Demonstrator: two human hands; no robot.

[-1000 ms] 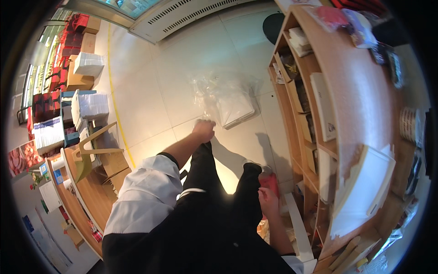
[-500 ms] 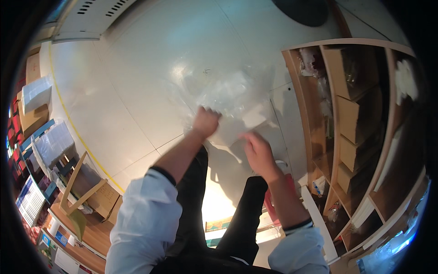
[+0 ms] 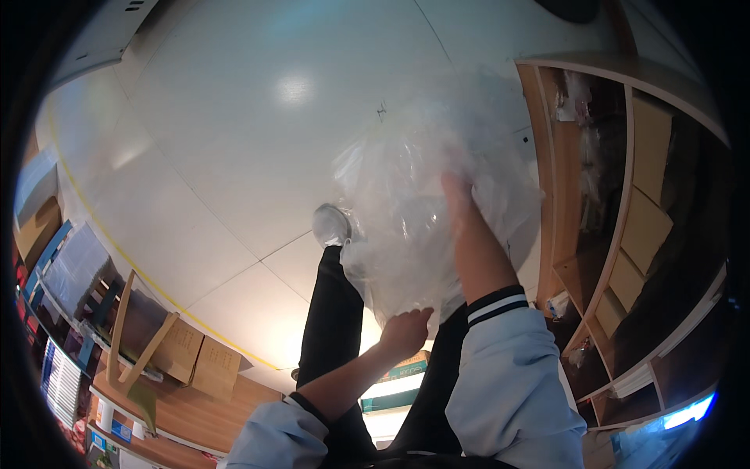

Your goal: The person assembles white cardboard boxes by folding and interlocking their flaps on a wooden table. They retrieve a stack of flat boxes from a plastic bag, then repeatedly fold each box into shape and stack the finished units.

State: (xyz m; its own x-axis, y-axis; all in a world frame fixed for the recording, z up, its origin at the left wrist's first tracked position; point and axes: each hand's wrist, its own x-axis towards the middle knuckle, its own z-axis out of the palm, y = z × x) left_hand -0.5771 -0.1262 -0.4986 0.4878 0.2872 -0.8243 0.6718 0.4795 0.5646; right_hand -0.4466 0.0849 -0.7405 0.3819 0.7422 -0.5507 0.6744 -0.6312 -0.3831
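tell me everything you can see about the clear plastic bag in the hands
The plastic bag is thin, clear, crinkled film, glossy with light patches, large and loosely bunched. It is lifted above the pale tiled floor, in front of the person's legs and beside the wooden shelving. The left hand grips its lower edge in a fist; the right hand is pushed up into or behind the film, seen blurred through it. Whether it holds anything cannot be told.

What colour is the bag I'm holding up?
The plastic bag is clear and colourless, seen in the head view.
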